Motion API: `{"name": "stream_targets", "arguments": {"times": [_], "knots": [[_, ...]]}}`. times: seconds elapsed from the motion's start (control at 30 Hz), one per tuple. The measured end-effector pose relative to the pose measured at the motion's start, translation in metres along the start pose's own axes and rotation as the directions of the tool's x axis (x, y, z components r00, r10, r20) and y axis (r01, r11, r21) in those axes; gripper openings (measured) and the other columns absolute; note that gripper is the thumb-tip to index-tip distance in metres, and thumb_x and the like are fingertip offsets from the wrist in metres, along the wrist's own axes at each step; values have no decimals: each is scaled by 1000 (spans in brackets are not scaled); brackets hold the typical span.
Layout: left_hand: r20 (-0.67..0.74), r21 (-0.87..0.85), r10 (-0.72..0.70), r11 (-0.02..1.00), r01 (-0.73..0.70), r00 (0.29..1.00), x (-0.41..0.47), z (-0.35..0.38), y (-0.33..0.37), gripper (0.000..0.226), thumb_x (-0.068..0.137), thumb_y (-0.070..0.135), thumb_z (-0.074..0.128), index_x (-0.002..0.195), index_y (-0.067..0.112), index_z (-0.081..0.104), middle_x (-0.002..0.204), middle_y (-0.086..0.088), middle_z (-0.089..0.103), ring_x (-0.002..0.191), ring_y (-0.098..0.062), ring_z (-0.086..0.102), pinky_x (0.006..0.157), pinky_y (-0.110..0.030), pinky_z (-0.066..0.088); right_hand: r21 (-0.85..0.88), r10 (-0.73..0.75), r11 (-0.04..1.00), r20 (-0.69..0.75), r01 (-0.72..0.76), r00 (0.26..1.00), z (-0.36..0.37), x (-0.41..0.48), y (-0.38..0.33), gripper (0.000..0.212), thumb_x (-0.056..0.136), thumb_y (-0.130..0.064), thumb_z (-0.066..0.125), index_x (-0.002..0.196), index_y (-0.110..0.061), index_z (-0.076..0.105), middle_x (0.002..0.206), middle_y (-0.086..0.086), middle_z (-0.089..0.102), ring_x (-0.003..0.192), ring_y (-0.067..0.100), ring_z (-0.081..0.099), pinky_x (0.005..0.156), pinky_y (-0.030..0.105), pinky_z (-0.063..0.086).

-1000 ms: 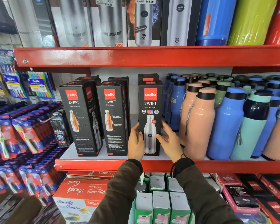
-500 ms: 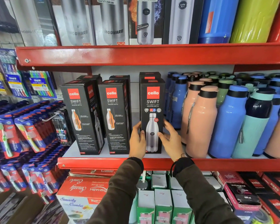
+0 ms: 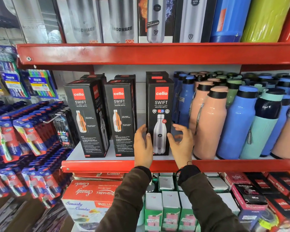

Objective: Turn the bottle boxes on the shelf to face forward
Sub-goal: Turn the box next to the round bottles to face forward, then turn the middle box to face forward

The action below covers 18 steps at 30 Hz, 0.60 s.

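Here, a red metal shelf (image 3: 97, 165) carries three upright black Cello Swift bottle boxes in its front row. The right-hand box (image 3: 160, 104) stands at the centre of the view, its front panel with a steel bottle picture square to the camera. The left hand (image 3: 143, 146) is at 7 o'clock from this box, thumb tip over the lower left edge of the panel, the other fingers loosely curved beside the box's left face; whether they touch it cannot be told. The right hand (image 3: 181, 143) is at 5 o'clock from the box, fingers spread and released, clear of the box's right face with a gap showing. The middle box (image 3: 122, 118) and the left box (image 3: 86, 119) stand at 9 o'clock from the hands, each showing a panel with an orange cutaway bottle; the left box is turned so that a side face also shows. Peach bottles (image 3: 209, 123) stand just beside the right-hand box at 3 o'clock, with blue bottles (image 3: 238, 124) beyond. Toothbrush packs (image 3: 22, 131) hang at far 9 o'clock.
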<state>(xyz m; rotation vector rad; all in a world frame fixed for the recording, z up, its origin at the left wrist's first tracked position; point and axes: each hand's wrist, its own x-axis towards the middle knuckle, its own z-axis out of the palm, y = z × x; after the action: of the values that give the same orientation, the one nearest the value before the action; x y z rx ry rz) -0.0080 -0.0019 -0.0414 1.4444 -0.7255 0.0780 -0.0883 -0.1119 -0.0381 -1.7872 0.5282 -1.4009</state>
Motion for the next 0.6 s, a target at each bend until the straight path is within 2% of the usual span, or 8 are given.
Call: {"name": "stream_targets", "arguments": {"times": [0.07,0.13,0.27,0.33,0.43,0.5,0.6], "knots": [[-50,2,40,999,-40,998,0,-7,3,37,105,19,44,141,19,47,130,2,59,121,-4,55,96,-6,42,13,-53,999,-29,53,998,5,-4,-10,39,85,-7,73,110,-34,62,103,-12,56,73,10,59,69,21,50],[-86,-1,91,996,-92,992,0,-15,8,34,105,19,44,138,20,50,122,2,63,114,-5,59,93,-13,46,34,-85,996,-25,85,996,11,-8,-20,31,86,-9,72,108,-29,65,102,-5,61,73,9,60,65,20,49],[-168,14,187,982,-188,968,5,-37,14,32,105,17,43,136,17,53,121,1,61,114,-6,58,94,-13,43,100,-70,993,86,62,994,37,-17,-40,23,89,-16,71,110,-24,67,106,-2,69,86,9,66,68,14,50],[-214,73,235,972,-224,948,9,-49,14,34,104,15,45,137,16,51,127,-2,56,119,-14,55,101,-22,43,132,-42,991,169,19,985,50,-20,-47,27,91,-14,69,117,-22,67,113,-1,70,93,4,67,73,9,50],[-277,126,180,981,-150,944,20,-66,11,45,100,18,50,144,15,43,138,-7,47,127,-27,46,111,-44,37,143,27,987,280,-70,960,69,-24,-54,36,96,-11,63,131,-16,61,131,2,65,105,3,65,84,4,47],[-281,123,102,990,-70,954,26,-76,9,53,99,22,51,149,17,36,148,-7,38,137,-28,38,117,-46,30,118,59,988,327,-103,943,79,-25,-54,40,99,-10,58,139,-13,55,139,4,60,112,4,61,90,1,42],[-157,8,-52,999,54,986,36,-89,4,58,104,27,45,156,16,24,161,-3,25,151,-17,23,125,-41,19,66,123,985,379,-160,917,96,-26,-53,44,102,-15,53,145,-15,47,148,6,52,130,15,55,97,3,38]]}}
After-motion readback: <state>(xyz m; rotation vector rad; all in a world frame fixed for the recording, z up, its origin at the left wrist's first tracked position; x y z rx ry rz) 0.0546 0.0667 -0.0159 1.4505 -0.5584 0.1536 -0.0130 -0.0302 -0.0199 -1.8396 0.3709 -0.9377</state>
